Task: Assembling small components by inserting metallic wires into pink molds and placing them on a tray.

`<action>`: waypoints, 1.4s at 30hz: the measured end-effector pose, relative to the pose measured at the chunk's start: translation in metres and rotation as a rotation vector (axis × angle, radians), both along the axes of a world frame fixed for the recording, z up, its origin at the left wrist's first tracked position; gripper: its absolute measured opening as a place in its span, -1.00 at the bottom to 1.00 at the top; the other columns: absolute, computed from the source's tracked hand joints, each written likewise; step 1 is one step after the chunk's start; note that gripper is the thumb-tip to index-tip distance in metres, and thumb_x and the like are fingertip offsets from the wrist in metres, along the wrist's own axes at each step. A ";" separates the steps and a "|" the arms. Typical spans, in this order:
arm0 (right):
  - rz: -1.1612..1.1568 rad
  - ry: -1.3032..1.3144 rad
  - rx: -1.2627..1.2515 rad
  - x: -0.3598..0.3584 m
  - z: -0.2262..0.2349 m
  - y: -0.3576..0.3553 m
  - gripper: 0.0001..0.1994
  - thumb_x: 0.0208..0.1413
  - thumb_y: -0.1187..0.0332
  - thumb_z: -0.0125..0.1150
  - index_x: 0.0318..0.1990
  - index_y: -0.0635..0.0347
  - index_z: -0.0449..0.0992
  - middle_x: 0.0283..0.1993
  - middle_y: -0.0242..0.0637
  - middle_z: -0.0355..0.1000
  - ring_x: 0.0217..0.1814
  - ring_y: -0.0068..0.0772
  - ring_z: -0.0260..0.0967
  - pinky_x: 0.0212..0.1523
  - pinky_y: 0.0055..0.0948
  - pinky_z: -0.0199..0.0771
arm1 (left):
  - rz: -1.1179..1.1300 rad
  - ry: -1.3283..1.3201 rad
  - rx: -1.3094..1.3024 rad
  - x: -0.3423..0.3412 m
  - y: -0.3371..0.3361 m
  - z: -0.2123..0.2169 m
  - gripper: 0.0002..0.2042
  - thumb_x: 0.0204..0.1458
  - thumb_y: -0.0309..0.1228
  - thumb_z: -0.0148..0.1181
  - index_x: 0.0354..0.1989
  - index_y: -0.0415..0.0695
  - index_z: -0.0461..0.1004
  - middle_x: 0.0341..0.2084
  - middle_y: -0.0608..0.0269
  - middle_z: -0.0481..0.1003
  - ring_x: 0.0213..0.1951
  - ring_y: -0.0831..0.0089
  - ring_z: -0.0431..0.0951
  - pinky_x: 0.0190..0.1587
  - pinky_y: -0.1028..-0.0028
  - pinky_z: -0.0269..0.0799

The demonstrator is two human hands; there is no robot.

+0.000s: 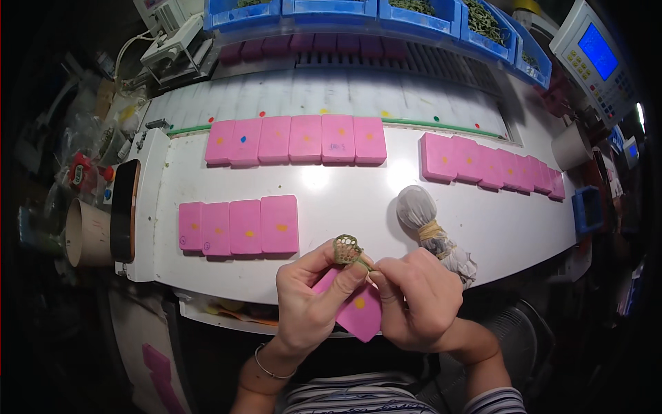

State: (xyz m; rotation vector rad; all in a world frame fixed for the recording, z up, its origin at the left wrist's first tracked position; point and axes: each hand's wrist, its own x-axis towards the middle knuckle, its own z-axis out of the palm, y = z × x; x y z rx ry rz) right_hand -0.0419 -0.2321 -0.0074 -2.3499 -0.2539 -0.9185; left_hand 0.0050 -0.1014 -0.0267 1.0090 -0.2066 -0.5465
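Note:
Just past the table's front edge, my left hand (308, 303) is closed with thumb and forefinger around a small green openwork piece (347, 250), rounded and lattice-like with a thin stem. In the same grip is a pink mold (362, 312) with a yellow dot, its corner pointing down toward me. My right hand (425, 298) is closed too, its thumb and forefinger pinched at the green piece's stem end. Part of the pink mold lies hidden behind my fingers. A grey cloth pouch (416, 207), tied with a tan band, lies on the table beyond my right hand.
Pink molds stand in rows at the back (289, 140), left (246, 226) and right (490, 165). Blue bins (329, 8) holding green pieces line the far side. A phone (125, 210) and a brown cup (88, 233) are at left; a control panel (598, 55) is at right.

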 end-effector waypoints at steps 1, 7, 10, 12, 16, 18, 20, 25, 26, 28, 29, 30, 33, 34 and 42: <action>-0.006 0.024 0.025 0.000 -0.001 0.000 -0.75 -0.28 0.63 0.20 -0.31 0.36 0.47 -0.66 -0.30 0.17 -0.69 -0.37 0.15 -0.73 -0.43 0.09 | -0.010 0.000 0.016 0.000 0.000 0.000 -0.89 0.07 -0.53 0.10 -0.30 -0.35 0.45 -0.44 0.27 0.48 -0.37 0.65 0.44 -0.29 0.66 0.38; 0.058 0.266 0.372 -0.004 0.002 -0.009 -0.97 -0.04 0.56 0.11 -0.47 0.30 0.42 -0.67 -0.24 0.22 -0.71 -0.27 0.18 -0.69 -0.39 0.14 | -0.020 -0.059 0.136 0.003 -0.005 0.007 -0.90 0.04 -0.56 0.13 -0.31 -0.34 0.47 -0.45 0.28 0.48 -0.40 0.65 0.44 -0.34 0.66 0.37; 0.086 0.581 0.486 -0.015 0.007 -0.020 -0.85 0.06 0.50 0.04 -0.55 0.28 0.37 -0.69 -0.20 0.23 -0.71 -0.19 0.20 -0.66 -0.35 0.18 | 0.045 -0.277 0.283 0.005 -0.005 0.012 -0.91 -0.02 -0.58 0.18 -0.36 -0.35 0.49 -0.49 0.28 0.47 -0.43 0.64 0.44 -0.37 0.66 0.35; 0.136 0.832 0.387 -0.021 0.006 -0.028 -0.77 0.12 0.44 -0.01 -0.58 0.27 0.33 -0.69 -0.15 0.26 -0.69 -0.09 0.21 -0.63 -0.30 0.20 | 0.099 -0.346 0.460 0.007 -0.003 0.015 -0.94 -0.08 -0.61 0.19 -0.45 -0.36 0.49 -0.54 0.28 0.45 -0.45 0.63 0.41 -0.37 0.64 0.32; 0.164 0.961 0.110 -0.018 0.002 -0.034 -0.77 0.11 0.41 0.01 -0.57 0.27 0.35 -0.69 -0.12 0.25 -0.67 -0.04 0.21 -0.62 -0.30 0.21 | 0.079 -0.326 0.493 0.009 0.000 0.015 -0.95 -0.09 -0.61 0.19 -0.45 -0.36 0.49 -0.54 0.28 0.46 -0.45 0.65 0.41 -0.37 0.64 0.31; 0.050 0.811 0.338 -0.009 0.002 -0.033 -0.85 0.09 0.39 0.07 -0.47 0.26 0.42 -0.65 -0.19 0.30 -0.66 -0.22 0.26 -0.61 -0.40 0.24 | 0.060 -0.249 0.495 0.009 0.000 0.013 -0.95 -0.09 -0.61 0.19 -0.46 -0.36 0.49 -0.55 0.29 0.45 -0.45 0.66 0.40 -0.36 0.64 0.30; 0.099 0.677 0.481 0.003 0.004 -0.030 -0.88 0.07 0.39 0.11 -0.40 0.25 0.44 -0.61 -0.24 0.33 -0.63 -0.35 0.27 -0.61 -0.47 0.25 | 0.047 -0.269 0.495 0.010 0.001 0.010 -0.93 -0.09 -0.60 0.21 -0.42 -0.34 0.50 -0.53 0.26 0.46 -0.45 0.64 0.43 -0.38 0.64 0.32; 0.330 0.813 0.565 0.061 0.022 -0.032 -0.84 -0.02 0.35 0.22 -0.38 0.29 0.51 -0.53 -0.34 0.43 -0.55 -0.66 0.27 -0.52 -0.62 0.27 | 0.106 -0.427 0.547 0.025 0.007 0.006 -0.87 -0.07 -0.49 0.25 -0.37 -0.29 0.52 -0.57 0.23 0.48 -0.48 0.58 0.45 -0.39 0.60 0.33; 0.347 0.833 0.504 0.083 0.031 -0.033 -0.83 -0.02 0.35 0.22 -0.42 0.30 0.51 -0.55 -0.34 0.43 -0.54 -0.67 0.27 -0.51 -0.61 0.28 | 0.170 -0.351 0.505 0.029 0.007 0.005 -0.85 -0.01 -0.43 0.20 -0.38 -0.29 0.52 -0.58 0.26 0.47 -0.49 0.58 0.44 -0.40 0.60 0.33; 0.377 0.670 0.469 0.138 0.054 -0.032 -0.79 -0.01 0.32 0.21 -0.47 0.33 0.51 -0.58 -0.33 0.43 -0.56 -0.67 0.28 -0.52 -0.59 0.28 | 0.250 -0.302 0.443 0.038 0.010 0.004 -0.80 0.05 -0.37 0.15 -0.40 -0.30 0.53 -0.59 0.29 0.47 -0.51 0.59 0.43 -0.41 0.60 0.32; 0.396 0.478 0.457 0.169 0.068 -0.029 -0.77 0.00 0.30 0.20 -0.46 0.35 0.51 -0.59 -0.33 0.43 -0.58 -0.66 0.28 -0.54 -0.58 0.28 | 0.224 -0.205 0.354 0.044 0.014 0.002 -0.68 0.13 -0.26 -0.01 -0.38 -0.32 0.51 -0.60 0.29 0.43 -0.51 0.56 0.42 -0.42 0.58 0.33; 0.366 0.460 0.545 0.199 0.087 -0.030 -0.76 0.03 0.29 0.17 -0.47 0.35 0.50 -0.60 -0.31 0.43 -0.62 -0.63 0.28 -0.58 -0.58 0.27 | 0.213 -0.089 0.270 0.049 0.015 0.000 -0.56 0.21 -0.16 -0.18 -0.36 -0.34 0.49 -0.61 0.28 0.38 -0.52 0.53 0.40 -0.42 0.55 0.35; 0.296 0.234 0.563 0.232 0.121 -0.013 -0.72 0.08 0.28 0.11 -0.51 0.35 0.48 -0.61 -0.29 0.42 -0.70 -0.58 0.26 -0.63 -0.56 0.25 | 0.219 0.233 -0.006 0.057 0.018 -0.010 -0.39 0.22 0.00 -0.43 -0.30 -0.34 0.44 -0.61 0.26 0.36 -0.54 0.43 0.41 -0.45 0.49 0.38; 0.220 0.081 0.527 0.230 0.128 -0.003 -0.71 0.10 0.28 0.08 -0.53 0.34 0.46 -0.62 -0.28 0.41 -0.73 -0.56 0.25 -0.66 -0.56 0.23 | 0.210 0.345 -0.098 0.060 0.021 -0.013 -0.39 0.20 0.04 -0.42 -0.20 -0.33 0.39 -0.59 0.25 0.35 -0.53 0.38 0.43 -0.44 0.44 0.40; 0.443 0.408 0.211 0.058 0.042 -0.001 -0.68 -0.12 0.79 -0.04 -0.19 0.30 0.40 -0.14 -0.08 0.35 -0.10 -0.22 0.40 -0.19 -0.46 0.44 | -0.016 0.287 -0.015 0.060 0.009 0.003 -0.17 0.02 0.32 -0.61 0.03 -0.26 0.21 -0.33 0.01 0.44 -0.43 0.38 0.48 -0.37 0.41 0.49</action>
